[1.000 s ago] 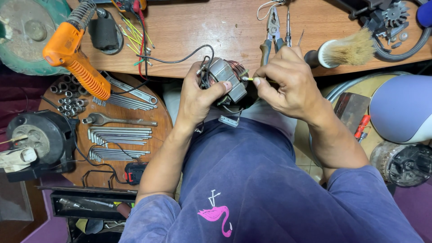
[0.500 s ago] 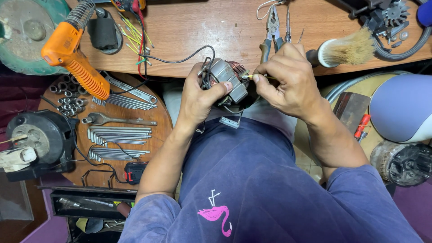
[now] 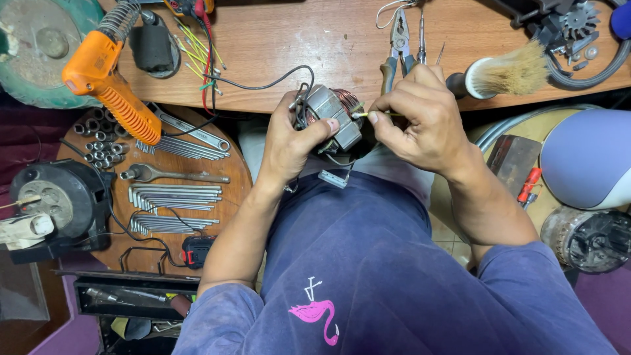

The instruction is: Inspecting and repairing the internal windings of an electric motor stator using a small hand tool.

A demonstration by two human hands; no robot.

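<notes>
Closest to the camera is just a lap in a blue shirt (image 3: pixel 368 263) with a pink flamingo on it, forearms reaching up from both sides. Above that, the left hand (image 3: pixel 289 141) is wrapped around a small motor stator (image 3: pixel 335 118), grey metal block with copper windings, thumb pressed across its front, held over the lap right at the bench edge. The right hand (image 3: pixel 420 118) pinches a thin yellowish sleeve or wire (image 3: pixel 371 115) between thumb and forefinger, tip right at the windings. Can't really tell if it's tubing or bare wire, too small, and the hands hide most of the stator's back side.

On the left there's a round wooden stool top (image 3: pixel 243 177) loaded with hex keys, sockets and a wrench. An orange heat gun (image 3: pixel 108 79) hangs over its edge.

Further out is the wooden workbench (image 3: pixel 296 46): pliers (image 3: pixel 397 39), a bristly brush (image 3: pixel 506 72), coloured wires, some dark metal parts cut off at the top right corner. A grey-blue rounded housing (image 3: pixel 585 158) sits at the right, partly out of frame.
</notes>
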